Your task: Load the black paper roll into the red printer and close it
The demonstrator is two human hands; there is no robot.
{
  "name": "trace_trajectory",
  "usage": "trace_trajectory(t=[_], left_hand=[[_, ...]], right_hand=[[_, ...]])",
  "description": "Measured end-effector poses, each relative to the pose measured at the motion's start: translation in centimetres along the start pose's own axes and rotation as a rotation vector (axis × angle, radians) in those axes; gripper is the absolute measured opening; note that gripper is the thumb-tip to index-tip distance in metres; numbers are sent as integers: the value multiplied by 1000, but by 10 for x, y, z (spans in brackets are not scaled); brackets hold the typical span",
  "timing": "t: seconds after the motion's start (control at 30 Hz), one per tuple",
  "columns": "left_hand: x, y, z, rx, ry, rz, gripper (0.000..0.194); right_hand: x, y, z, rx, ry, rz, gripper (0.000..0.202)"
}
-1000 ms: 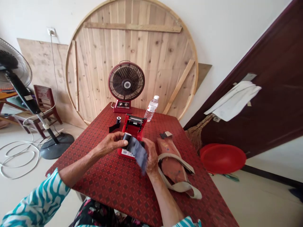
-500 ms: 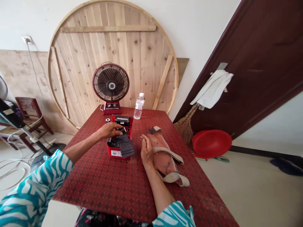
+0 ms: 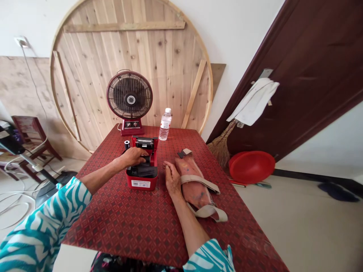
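Observation:
A red label printer [image 3: 141, 184] with its lid raised stands on the patterned table. My left hand [image 3: 134, 156] reaches into it, fingers closed round a roll of black ribbon [image 3: 145, 160], largely hidden by the hand. Loose black ribbon [image 3: 143, 170] lies across the printer's inside, within its front wall. Beside the printer, my right hand [image 3: 172, 178] rests on its edge on the table, fingers extended and holding nothing. It lies against or close to a pinkish-brown fabric piece [image 3: 195, 192] with pale straps; contact is unclear.
A small black roll with a white core [image 3: 126, 144] stands behind my left hand. Further back are a red fan [image 3: 130, 99] and a water bottle [image 3: 165, 125]. The table [image 3: 141, 223] ends at the right above the floor, where a red basin [image 3: 252, 167] and broom [image 3: 221, 149] stand.
My left hand has lowered the ribbon roll into the printer. The black ribbon that hung over the printer's front now lies inside. My right hand has stayed nearly in place.

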State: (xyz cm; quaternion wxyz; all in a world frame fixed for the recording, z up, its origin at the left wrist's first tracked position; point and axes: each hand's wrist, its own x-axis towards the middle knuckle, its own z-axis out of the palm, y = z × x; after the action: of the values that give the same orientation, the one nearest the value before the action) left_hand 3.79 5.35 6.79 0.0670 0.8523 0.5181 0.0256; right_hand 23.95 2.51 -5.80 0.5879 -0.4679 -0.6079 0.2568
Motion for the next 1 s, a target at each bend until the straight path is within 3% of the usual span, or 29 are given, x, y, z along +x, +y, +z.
trace_trajectory(t=[0.23,0.43,0.6,0.67,0.8,1.0], left_hand=[[10,-3,9,77,-128,64,29],[18,-7,8,-37,-176,116,26],[-21,-8,1,-478,86,101,31],[-45,-5,1,-558,121,101,38],[-77,2,11,-536,168,250,46],[-78,3,41,-424,459,352,37]], right_hand=[[0,-1,0,-9,-48,33,33],[0,-2,-1,-13,-51,56,33],[-1,-3,-1,20,-56,57,32],[-1,-4,-1,-5,-61,58,33],[-1,-3,-1,-49,-63,73,36],[-2,2,-1,-49,-49,88,38]])
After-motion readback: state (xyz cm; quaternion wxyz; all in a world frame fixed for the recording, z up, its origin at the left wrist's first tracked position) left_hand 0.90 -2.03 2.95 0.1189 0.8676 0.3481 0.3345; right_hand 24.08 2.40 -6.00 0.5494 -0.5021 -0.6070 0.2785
